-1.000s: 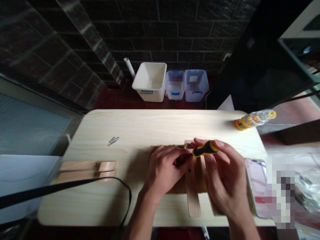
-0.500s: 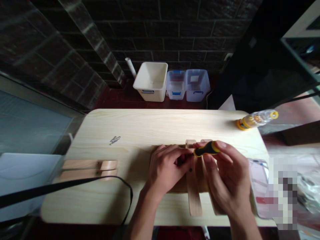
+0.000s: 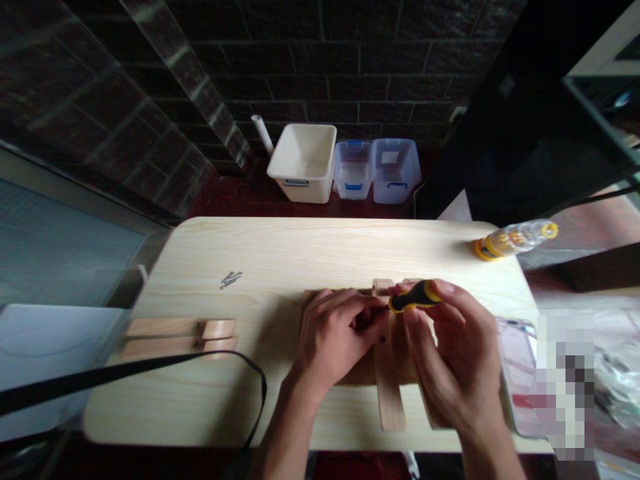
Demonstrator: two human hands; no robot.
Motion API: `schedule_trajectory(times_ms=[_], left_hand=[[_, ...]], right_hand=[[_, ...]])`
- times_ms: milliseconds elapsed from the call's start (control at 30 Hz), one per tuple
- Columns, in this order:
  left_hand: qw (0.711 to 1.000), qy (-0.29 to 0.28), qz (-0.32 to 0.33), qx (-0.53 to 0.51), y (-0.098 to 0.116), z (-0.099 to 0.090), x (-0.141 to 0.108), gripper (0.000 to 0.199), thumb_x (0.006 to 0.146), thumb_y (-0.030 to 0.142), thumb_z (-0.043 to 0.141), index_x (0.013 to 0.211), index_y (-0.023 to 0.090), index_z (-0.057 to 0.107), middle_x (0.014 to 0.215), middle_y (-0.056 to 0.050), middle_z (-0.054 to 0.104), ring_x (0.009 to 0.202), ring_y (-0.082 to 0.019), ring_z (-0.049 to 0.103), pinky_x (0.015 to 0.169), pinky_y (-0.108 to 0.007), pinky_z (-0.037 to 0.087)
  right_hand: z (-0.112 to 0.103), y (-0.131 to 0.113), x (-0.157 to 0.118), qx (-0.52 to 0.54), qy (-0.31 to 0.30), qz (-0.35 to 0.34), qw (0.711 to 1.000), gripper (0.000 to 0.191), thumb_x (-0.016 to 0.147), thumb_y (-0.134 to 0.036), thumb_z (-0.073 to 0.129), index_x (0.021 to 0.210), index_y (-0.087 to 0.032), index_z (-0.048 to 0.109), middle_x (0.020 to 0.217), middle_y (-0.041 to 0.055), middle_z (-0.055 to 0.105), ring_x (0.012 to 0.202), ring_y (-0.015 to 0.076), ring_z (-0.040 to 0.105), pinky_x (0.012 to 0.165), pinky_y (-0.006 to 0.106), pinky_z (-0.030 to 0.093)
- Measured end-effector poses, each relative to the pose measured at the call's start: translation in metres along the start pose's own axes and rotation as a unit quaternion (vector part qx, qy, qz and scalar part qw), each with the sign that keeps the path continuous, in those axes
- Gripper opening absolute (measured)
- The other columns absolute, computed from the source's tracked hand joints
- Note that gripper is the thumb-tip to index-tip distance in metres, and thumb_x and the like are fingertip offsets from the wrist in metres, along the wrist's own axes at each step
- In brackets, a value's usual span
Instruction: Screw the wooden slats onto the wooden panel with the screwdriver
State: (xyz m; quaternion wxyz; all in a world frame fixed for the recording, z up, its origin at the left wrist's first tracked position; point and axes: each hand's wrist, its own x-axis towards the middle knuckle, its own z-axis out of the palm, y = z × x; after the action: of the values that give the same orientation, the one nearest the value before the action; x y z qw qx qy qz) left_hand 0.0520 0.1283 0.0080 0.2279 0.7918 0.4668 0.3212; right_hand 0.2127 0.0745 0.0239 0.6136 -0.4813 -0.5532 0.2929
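Observation:
My right hand [image 3: 453, 340] is closed on the black and yellow handle of a screwdriver [image 3: 415, 297], which lies nearly level and points left. My left hand [image 3: 337, 333] has its thumb and fingers pinched at the screwdriver's tip; whatever sits between them is hidden. Both hands are over a brown wooden board [image 3: 355, 377], partly covered by the left hand. Across the board runs a pale wooden strip [image 3: 391, 393] with a dark round hole or screw head. A second strip beside it is mostly hidden by my right hand.
Several dark screws [image 3: 231, 280] lie on the pale wooden table [image 3: 300, 247]. Two wooden pieces [image 3: 170, 337] rest at the left, near a black strap [image 3: 150, 367]. A yellow-based clear bottle-shaped container [image 3: 515, 240] stands at the back right, a phone [image 3: 517, 373] at the right edge. Bins [image 3: 303, 167] stand beyond.
Both hands and the screwdriver stay in nearly the same place. The whole view has shifted very slightly.

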Motion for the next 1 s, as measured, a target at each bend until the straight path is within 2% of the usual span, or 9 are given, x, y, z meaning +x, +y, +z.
schedule_trajectory(times_ms=[233, 433, 667, 867, 1000], left_hand=[[1.000, -0.005, 0.001, 0.003, 0.0015, -0.0020, 0.0015, 0.010, 0.087, 0.026, 0.082, 0.096, 0.028, 0.079, 0.077, 0.005, 0.075, 0.070, -0.013, 0.067, 0.077, -0.032, 0.044], [1.000, -0.001, 0.000, -0.007, 0.0005, -0.0005, -0.0001, 0.009, 0.089, 0.026, 0.081, 0.097, 0.029, 0.079, 0.081, 0.005, 0.077, 0.073, -0.013, 0.069, 0.079, -0.033, 0.044], [1.000, -0.005, 0.000, -0.005, 0.0009, -0.0010, 0.0005, 0.010, 0.088, 0.025, 0.081, 0.097, 0.029, 0.079, 0.080, 0.004, 0.077, 0.072, -0.013, 0.069, 0.079, -0.033, 0.045], [1.000, -0.006, -0.002, -0.008, -0.0003, -0.0012, 0.0001, 0.013, 0.087, 0.024, 0.081, 0.099, 0.029, 0.079, 0.081, 0.004, 0.077, 0.073, -0.014, 0.069, 0.080, -0.033, 0.045], [1.000, -0.004, 0.000, -0.012, -0.0011, -0.0004, -0.0005, 0.014, 0.088, 0.022, 0.080, 0.099, 0.029, 0.079, 0.081, 0.005, 0.077, 0.072, -0.013, 0.069, 0.081, -0.033, 0.046]], right_hand=[[0.0010, -0.0022, -0.0028, 0.009, 0.012, 0.010, 1.000, 0.058, 0.098, -0.006, 0.062, 0.147, -0.035, 0.053, 0.136, 0.0076, 0.068, 0.127, 0.0248, 0.069, 0.105, 0.048, 0.062], [-0.0007, 0.0036, -0.0088, 0.001, 0.035, 0.029, 0.999, 0.058, 0.098, -0.009, 0.065, 0.148, -0.033, 0.052, 0.138, 0.0090, 0.065, 0.130, 0.0271, 0.067, 0.103, 0.051, 0.063], [-0.0001, 0.0010, -0.0038, 0.002, 0.013, 0.009, 1.000, 0.057, 0.097, -0.008, 0.064, 0.147, -0.034, 0.053, 0.132, 0.0076, 0.069, 0.124, 0.0250, 0.070, 0.100, 0.047, 0.065], [0.0032, -0.0034, -0.0011, 0.014, 0.024, -0.005, 1.000, 0.055, 0.097, -0.007, 0.064, 0.144, -0.035, 0.054, 0.136, 0.0074, 0.067, 0.126, 0.0262, 0.069, 0.105, 0.052, 0.062], [0.0038, -0.0036, -0.0003, 0.014, 0.032, -0.007, 0.999, 0.054, 0.098, -0.008, 0.064, 0.144, -0.035, 0.054, 0.131, 0.0069, 0.069, 0.121, 0.0248, 0.072, 0.103, 0.050, 0.063]])
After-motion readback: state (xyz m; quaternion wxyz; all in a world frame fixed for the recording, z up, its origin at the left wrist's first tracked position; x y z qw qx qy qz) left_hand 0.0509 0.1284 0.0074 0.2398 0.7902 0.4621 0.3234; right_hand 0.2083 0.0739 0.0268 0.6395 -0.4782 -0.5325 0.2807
